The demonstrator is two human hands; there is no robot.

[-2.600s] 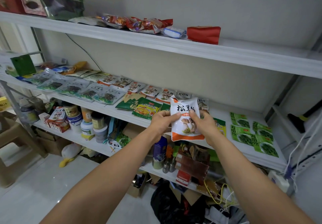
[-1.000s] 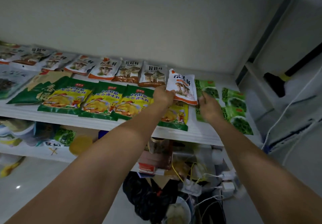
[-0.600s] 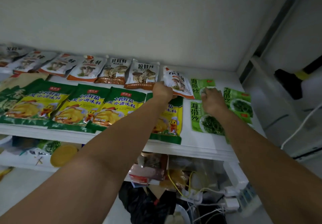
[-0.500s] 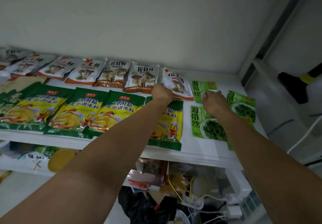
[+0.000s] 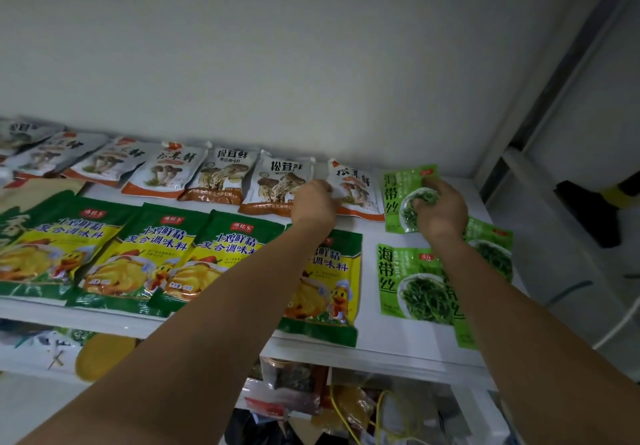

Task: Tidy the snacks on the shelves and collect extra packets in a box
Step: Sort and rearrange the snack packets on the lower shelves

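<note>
While left hand (image 5: 313, 202) pinches mushroom packet (image 5: 356, 188) | right hand (image 5: 441, 212) grips seaweed packet (image 5: 393, 198)

The scene was dim and flat with a grey-green cast, and no light source showed. The wall (image 5: 311, 46) was palest toward 12 o'clock. A faint sheen sat on the mushroom packet (image 5: 358, 185) near centre, and print on the green packet (image 5: 393, 198) read clearly. The far packets (image 5: 34, 146) at 9 o'clock were smeared. The shelf (image 5: 398, 351) edge curved slightly toward 6 o'clock, with deep shadow beneath.
</note>
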